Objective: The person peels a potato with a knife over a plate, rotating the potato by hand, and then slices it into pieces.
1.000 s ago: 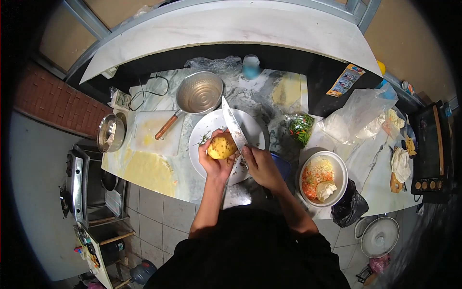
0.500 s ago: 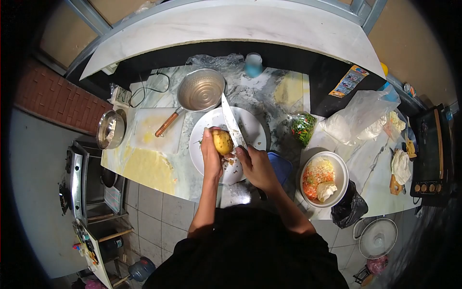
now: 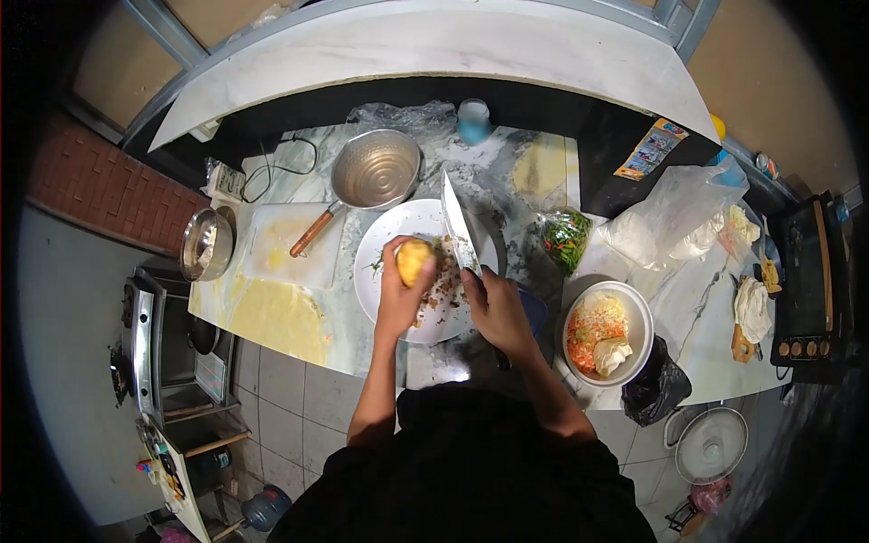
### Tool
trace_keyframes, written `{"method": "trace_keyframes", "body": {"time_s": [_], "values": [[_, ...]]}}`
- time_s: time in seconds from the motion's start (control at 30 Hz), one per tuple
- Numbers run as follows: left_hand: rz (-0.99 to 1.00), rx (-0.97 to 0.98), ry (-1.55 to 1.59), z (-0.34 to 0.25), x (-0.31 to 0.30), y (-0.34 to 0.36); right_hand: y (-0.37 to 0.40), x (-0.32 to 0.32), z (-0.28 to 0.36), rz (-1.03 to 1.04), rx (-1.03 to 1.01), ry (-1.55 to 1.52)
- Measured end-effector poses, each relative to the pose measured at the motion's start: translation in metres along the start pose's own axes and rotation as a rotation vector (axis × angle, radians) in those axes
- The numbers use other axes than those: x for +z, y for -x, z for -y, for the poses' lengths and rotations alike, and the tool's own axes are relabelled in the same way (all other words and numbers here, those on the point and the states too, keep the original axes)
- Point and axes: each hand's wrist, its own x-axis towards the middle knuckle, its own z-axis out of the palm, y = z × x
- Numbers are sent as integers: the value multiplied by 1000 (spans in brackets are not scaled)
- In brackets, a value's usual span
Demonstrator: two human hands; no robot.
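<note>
A yellow, partly peeled potato [image 3: 414,260] is held in my left hand [image 3: 396,294], fingers wrapped round it, above the left half of a white plate [image 3: 371,294]. My right hand [image 3: 496,312] grips the dark handle of a large knife [image 3: 459,226]. Its broad blade points away from me over the plate's right half, apart from the potato. Brown peel scraps [image 3: 448,288] and some green bits lie on the plate below. A blue container [image 3: 534,312] is partly hidden behind my right hand.
A wooden-handled saucepan [image 3: 376,169] stands beyond the plate; a white cutting board [image 3: 290,240] lies left. On the right are a white bowl [image 3: 648,335] of shredded vegetables, bagged chillies [image 3: 567,240] and a black plastic bag [image 3: 658,385]. A blue-tinted glass [image 3: 473,122] stands at the back.
The knife has moved off the potato to the right, its blade now more upright. My left hand has turned the potato, showing a yellower side. More peel scraps are visible on the plate.
</note>
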Motion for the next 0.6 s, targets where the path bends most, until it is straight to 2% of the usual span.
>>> {"method": "trace_keyframes", "body": {"time_s": [0.07, 0.13, 0.17, 0.27, 0.33, 0.4, 0.43, 0.47, 0.53, 0.6], "values": [[-36, -44, 114, 25, -5, -1, 3, 3, -4, 2, -9, 15], [3, -79, 281, 24, -6, 0, 6, 11, -8, 17, -92, -79], [-62, -7, 230, 25, 1, 1, 9, 13, -8, 64, -93, -78], [-45, -69, 262, 10, 4, 10, 13, 19, -1, 178, -69, -107], [-118, -18, 235, 7, 9, 13, 11, 20, 3, 181, -70, -85], [-49, -72, 316, 1, 5, 20, 9, 18, 5, 139, -93, -121], [-40, -147, 477, -1, 3, 21, 7, 22, -6, 124, -3, -72], [-39, -150, 478, -4, 3, 23, 8, 23, -11, 125, 0, -71], [-65, -229, 590, -22, 1, 23, 2, 20, -8, 24, -132, -80], [-40, -255, 578, -22, -4, 26, 10, 15, 3, 80, -62, -104]]}}
